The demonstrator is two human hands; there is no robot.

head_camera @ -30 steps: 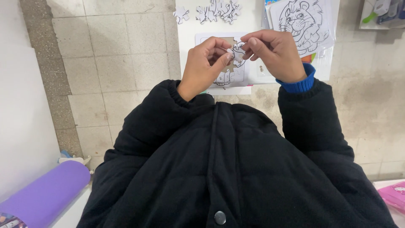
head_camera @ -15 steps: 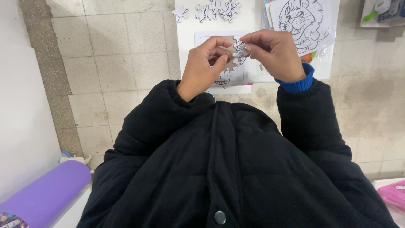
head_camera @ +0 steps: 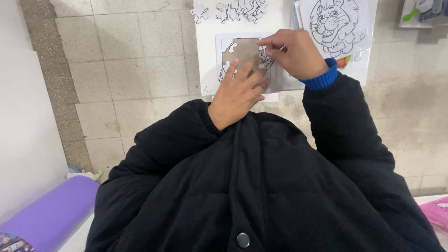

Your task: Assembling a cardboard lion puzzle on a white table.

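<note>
1. On the white board [head_camera: 205,56] lying on the tiled floor, we see a puzzle tray [head_camera: 245,51] with its brown base mostly bare.
2. Our left hand [head_camera: 238,95] rests flat on the tray, fingers spread.
3. Our right hand [head_camera: 294,53] pinches a puzzle piece [head_camera: 265,58] at the tray's right edge.
4. Loose pieces [head_camera: 233,9] lie above the tray; a lion drawing [head_camera: 333,23] lies to the right.

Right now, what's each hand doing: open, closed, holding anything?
Left hand: open, fingers spread flat on the puzzle tray.
Right hand: fingertips pinched at a puzzle piece in the tray; grip not clear.
</note>
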